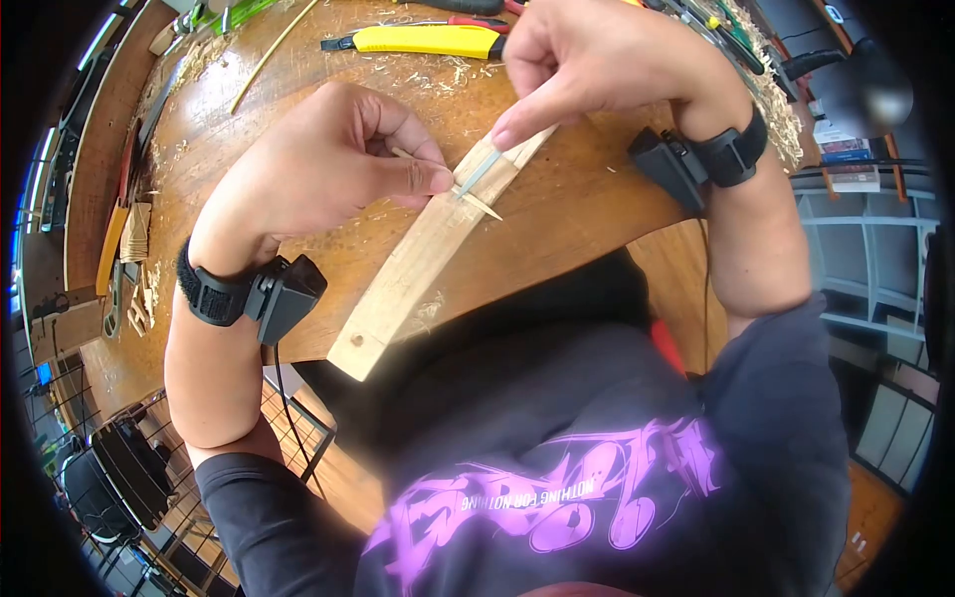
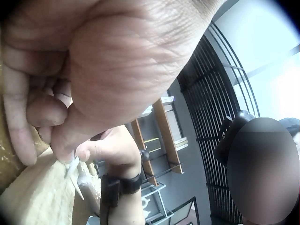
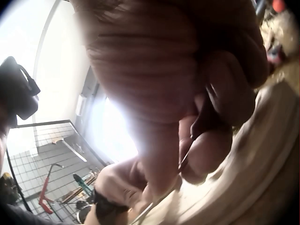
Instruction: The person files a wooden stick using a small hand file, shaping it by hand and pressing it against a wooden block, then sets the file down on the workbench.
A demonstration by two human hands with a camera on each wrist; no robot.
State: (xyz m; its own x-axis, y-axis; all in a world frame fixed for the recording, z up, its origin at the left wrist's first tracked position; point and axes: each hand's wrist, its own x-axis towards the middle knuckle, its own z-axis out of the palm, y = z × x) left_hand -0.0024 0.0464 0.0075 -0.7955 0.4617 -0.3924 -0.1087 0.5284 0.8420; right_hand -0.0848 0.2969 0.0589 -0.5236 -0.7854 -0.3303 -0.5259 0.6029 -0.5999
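A long pale wooden slat lies slantwise over the table's near edge, a small round mark near its close end. Across its upper face sits a thin wooden stick with a sharpened point. My left hand pinches this stick between thumb and forefinger, close against the slat. In my right hand, thumb and fingers grip a narrow grey blade, its far end right at the stick. In the left wrist view the pointed stick shows below the thumb. The right fingers hide the blade's upper part.
A yellow utility knife lies behind the hands on the wooden table, with wood shavings scattered round it. Further left is a thin wooden rod. More tools and shavings lie at the back right.
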